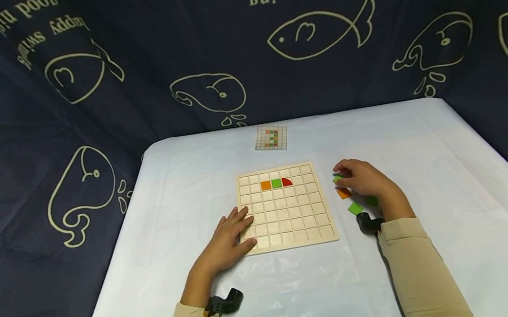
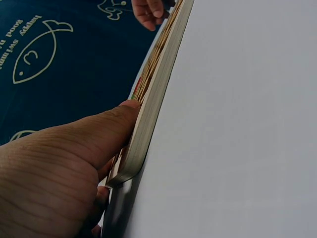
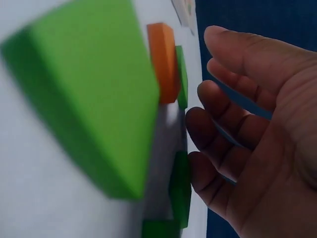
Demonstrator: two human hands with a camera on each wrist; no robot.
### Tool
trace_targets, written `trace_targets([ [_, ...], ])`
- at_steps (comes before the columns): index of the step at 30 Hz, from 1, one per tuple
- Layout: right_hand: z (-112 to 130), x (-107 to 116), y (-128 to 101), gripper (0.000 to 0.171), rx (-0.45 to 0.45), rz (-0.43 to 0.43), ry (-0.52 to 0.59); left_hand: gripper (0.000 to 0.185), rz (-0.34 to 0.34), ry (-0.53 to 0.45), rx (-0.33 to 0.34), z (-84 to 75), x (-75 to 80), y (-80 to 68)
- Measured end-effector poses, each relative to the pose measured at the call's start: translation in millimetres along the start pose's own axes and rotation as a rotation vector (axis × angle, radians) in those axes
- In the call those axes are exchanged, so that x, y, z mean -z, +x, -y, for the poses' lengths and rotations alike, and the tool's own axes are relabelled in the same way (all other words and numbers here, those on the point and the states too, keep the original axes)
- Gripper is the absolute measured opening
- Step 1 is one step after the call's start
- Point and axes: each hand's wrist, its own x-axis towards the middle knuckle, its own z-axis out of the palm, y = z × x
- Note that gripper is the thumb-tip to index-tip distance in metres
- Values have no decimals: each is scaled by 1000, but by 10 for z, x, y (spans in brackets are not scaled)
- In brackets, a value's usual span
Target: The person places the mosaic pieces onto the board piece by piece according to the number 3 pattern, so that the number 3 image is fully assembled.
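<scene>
A wooden grid board point(image 1: 284, 222) lies on the white table. In its second row from the far side sit an orange square tile point(image 1: 265, 185), a green square tile point(image 1: 277, 183) and a red quarter-round tile point(image 1: 286, 182). My left hand point(image 1: 226, 241) rests on the board's left edge with fingers spread; its thumb point(image 2: 116, 121) touches the near corner. Right of the board, my right hand point(image 1: 364, 180) hovers over loose tiles, fingers loosely bent, nothing visible between them. Beneath and beside it lie an orange tile point(image 3: 163, 62) and several green tiles point(image 3: 94, 89).
Beyond the board lies a small pattern card point(image 1: 271, 138) printed with coloured cells on a grid. A dark blue cloth point(image 1: 140, 51) with fish drawings hangs behind the white tabletop point(image 1: 169, 188). Each wrist wears a black camera point(image 1: 224, 302).
</scene>
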Motion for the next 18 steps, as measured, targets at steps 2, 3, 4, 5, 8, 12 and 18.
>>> trace_targets([
  [2,-17,-11,-6,33,-9,4,-1,59,-5,-3,-1,-3,-1,-4],
  [3,-21,-15,-9,33,-13,5,2,59,-4,-4,2,-4,-1,-4],
  [4,-24,-19,-13,33,-17,6,3,59,-3,-3,5,-4,0,-6],
  [5,-25,-22,-16,33,-24,6,6,59,-2,-3,6,-7,2,-8],
  [8,-26,-32,-23,34,-33,6,17,59,3,-5,7,-12,9,-15],
  [12,-24,-35,-29,34,-37,6,19,60,6,-6,8,-13,12,-15],
  [18,-34,-32,-29,33,-30,12,4,59,0,-6,7,-16,11,-6],
])
